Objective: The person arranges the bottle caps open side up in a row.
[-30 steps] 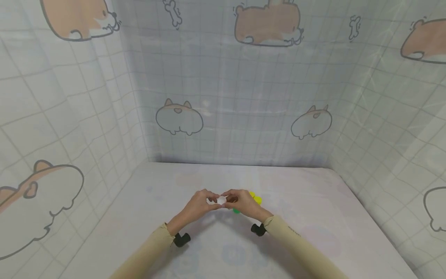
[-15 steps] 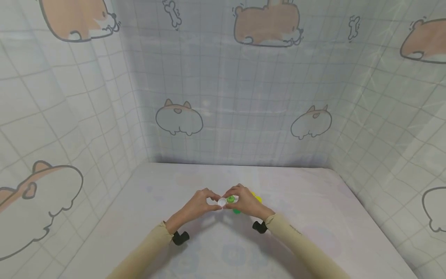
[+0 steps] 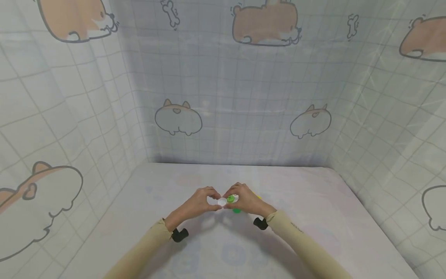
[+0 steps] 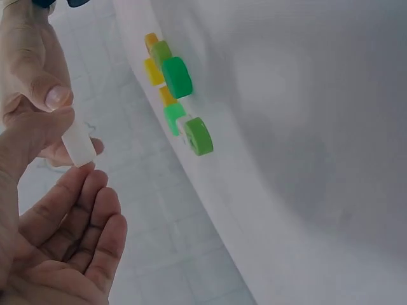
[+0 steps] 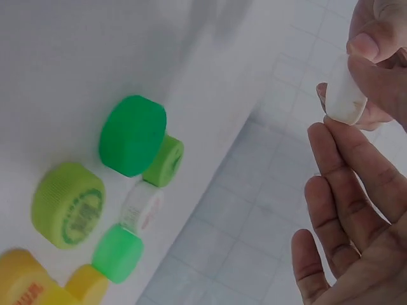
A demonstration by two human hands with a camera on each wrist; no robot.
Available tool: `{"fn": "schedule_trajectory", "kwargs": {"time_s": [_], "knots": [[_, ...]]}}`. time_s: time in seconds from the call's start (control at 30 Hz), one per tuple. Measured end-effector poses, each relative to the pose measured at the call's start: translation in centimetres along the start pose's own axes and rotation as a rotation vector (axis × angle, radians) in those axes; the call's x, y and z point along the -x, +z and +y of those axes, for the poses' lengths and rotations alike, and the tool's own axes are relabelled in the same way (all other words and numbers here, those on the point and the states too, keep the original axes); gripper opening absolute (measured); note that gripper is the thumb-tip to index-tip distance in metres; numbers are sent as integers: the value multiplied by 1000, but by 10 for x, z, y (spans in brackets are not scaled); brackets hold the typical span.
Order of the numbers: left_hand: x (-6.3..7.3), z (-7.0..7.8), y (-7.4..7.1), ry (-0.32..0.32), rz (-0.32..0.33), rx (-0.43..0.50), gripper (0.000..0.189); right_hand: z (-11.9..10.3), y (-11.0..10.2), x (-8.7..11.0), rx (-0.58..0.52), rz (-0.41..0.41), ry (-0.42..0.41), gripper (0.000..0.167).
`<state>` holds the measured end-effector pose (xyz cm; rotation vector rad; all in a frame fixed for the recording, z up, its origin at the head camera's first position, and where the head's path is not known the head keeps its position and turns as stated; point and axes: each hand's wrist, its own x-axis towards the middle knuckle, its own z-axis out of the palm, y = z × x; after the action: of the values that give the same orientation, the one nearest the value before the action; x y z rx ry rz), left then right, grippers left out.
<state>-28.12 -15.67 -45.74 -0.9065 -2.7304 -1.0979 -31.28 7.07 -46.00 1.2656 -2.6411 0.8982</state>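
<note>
A small white bottle cap (image 3: 222,202) is held off the table between both hands. My left hand (image 3: 200,202) pinches its left side between thumb and forefinger, while the thumb and forefinger of my right hand (image 3: 245,199) pinch the opposite side. From the left wrist view the cap (image 4: 78,143) appears edge-on, with a plain side wall. The remaining fingers of the right hand (image 5: 356,210) extend beneath the cap in the right wrist view. Beyond the hands, a dark green cap (image 5: 133,136) and a light green cap (image 5: 67,206) stand on the table.
More caps lie close by: a white one (image 5: 143,206), a mint green one (image 5: 117,253) and several yellow ones, such as the small yellow cap (image 5: 89,284). The pale table (image 3: 296,186) is bounded by cloth walls (image 3: 223,147) printed with dogs.
My right fingers have lifted and spread slightly, so green caps now show through the gap between thumb and forefinger. The white cap has tilted a little between the hands.
</note>
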Motion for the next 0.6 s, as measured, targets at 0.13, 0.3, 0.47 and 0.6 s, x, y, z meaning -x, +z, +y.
{"fn": "schedule_trajectory", "kwargs": {"time_s": [0.13, 0.3, 0.47, 0.6], "knots": [[1, -4, 1, -14, -29, 42, 28, 2, 3, 0, -39, -1, 8, 30], [3, -8, 1, -15, -43, 50, 30, 5, 9, -1, -50, 2, 14, 29], [6, -7, -4, -6, -47, 31, 28, 1, 11, -3, -23, 10, 20, 29], [9, -4, -9, 5, -59, 24, 27, -7, 11, -4, -24, 2, 24, 30]]}}
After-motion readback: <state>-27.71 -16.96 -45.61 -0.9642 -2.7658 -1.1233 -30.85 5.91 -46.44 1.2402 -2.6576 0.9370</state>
